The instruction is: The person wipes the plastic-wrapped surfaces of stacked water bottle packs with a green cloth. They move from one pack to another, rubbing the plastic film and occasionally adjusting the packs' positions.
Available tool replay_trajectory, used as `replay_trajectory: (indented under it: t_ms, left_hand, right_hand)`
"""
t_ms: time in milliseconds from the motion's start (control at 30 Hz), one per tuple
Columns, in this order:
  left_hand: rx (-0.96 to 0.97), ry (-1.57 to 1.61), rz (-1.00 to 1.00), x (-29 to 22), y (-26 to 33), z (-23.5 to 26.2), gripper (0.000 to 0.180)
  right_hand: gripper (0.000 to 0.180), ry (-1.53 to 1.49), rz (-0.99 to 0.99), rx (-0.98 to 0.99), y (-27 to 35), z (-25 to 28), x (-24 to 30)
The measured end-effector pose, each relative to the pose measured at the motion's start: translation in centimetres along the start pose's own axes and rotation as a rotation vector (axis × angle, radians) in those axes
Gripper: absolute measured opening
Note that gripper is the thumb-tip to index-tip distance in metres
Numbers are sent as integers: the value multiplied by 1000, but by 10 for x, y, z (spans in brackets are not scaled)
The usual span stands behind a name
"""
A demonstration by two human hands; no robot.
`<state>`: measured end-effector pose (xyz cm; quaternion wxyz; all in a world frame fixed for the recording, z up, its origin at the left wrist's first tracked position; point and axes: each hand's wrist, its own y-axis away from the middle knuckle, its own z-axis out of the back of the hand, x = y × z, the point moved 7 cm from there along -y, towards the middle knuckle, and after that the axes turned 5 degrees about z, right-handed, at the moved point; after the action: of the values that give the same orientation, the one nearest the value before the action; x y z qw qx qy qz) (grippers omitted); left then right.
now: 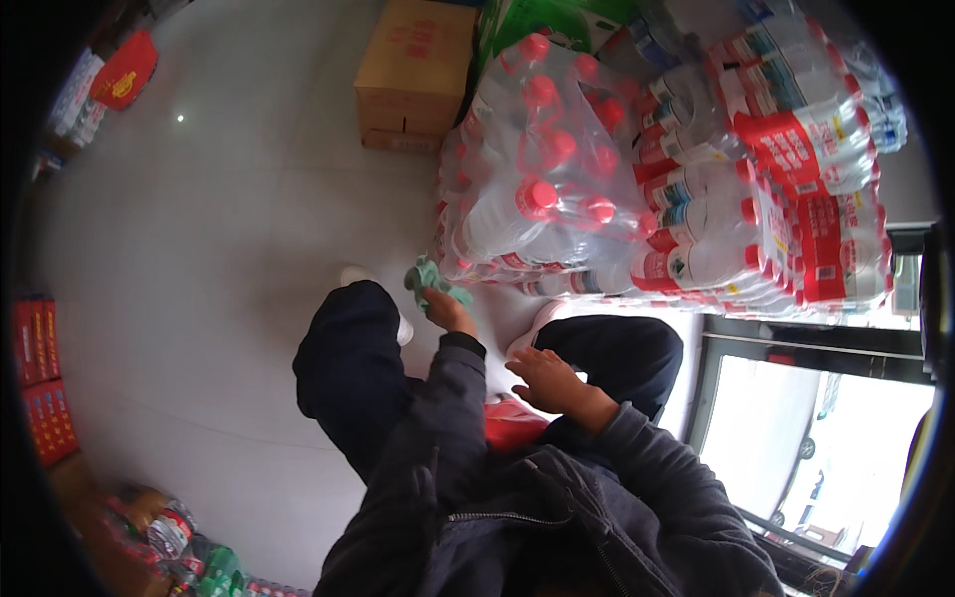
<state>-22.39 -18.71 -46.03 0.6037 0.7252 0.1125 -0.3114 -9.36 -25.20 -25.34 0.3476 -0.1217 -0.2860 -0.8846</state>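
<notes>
My left hand [450, 310] is closed on a pale green cloth [428, 274], which bunches out past the fingers between my knees. Just beyond the cloth stands a stack of shrink-wrapped water bottles [542, 199] with red caps; whether cloth and wrap touch I cannot tell. My right hand [552, 383] hovers near my right thigh with its fingers stretched out and nothing in it. A red thing [512, 423] shows below, between my two forearms; its kind is partly hidden.
More wrapped bottle packs [696, 219] are piled to the right, beside a glass door [776, 428]. A cardboard box [413, 75] sits at the far side, a green box [547, 20] next to it. Red boxes [45, 383] and loose bottles [174, 532] line the left edge.
</notes>
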Motion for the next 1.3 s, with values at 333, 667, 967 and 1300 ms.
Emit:
replay_trajectory:
  t_ms: [333, 667, 967, 1300]
  left_hand:
    - [515, 381, 512, 51, 7, -55, 44]
    - [498, -107, 346, 67, 36, -22, 41]
    - [555, -505, 461, 29, 55, 0, 32]
    - [567, -526, 613, -12, 73, -5, 27]
  right_hand:
    - [39, -187, -130, 5, 16, -31, -25]
    - [75, -1608, -730, -265, -24, -98, -95]
    - [48, -2548, -734, -686, -70, -132, -93]
    - [33, -2590, -1040, -865, -65, -173, -107]
